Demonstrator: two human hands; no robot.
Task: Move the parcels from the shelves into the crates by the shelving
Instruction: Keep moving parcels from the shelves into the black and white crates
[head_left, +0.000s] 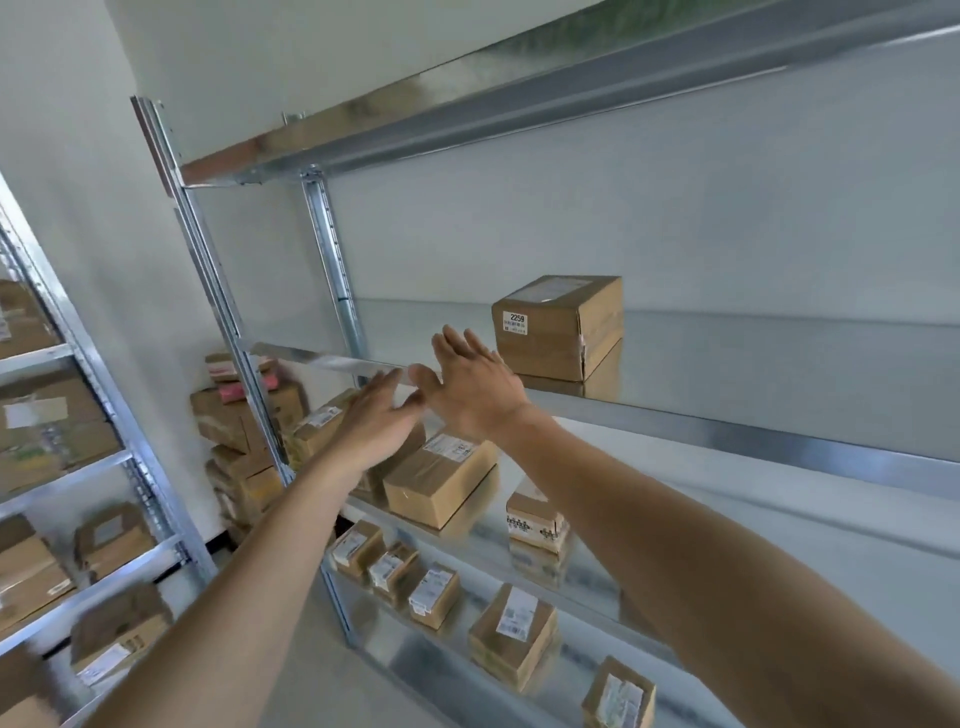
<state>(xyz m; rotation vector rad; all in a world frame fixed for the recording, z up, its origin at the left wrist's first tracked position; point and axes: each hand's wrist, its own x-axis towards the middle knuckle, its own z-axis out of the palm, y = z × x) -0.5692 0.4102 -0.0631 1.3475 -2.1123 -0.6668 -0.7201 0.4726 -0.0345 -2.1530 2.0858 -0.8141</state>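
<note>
Before parcel: empty spread right hand

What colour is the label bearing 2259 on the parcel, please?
White with black print, on the brown parcel; head view.

Soft, even daylight is filling the frame, casting barely any shadows. The metal shelf at centre right is mirroring the box on it. Motion blur is smearing the lower left boxes. Wide-angle distortion is bending the uprights toward the edges.
</note>
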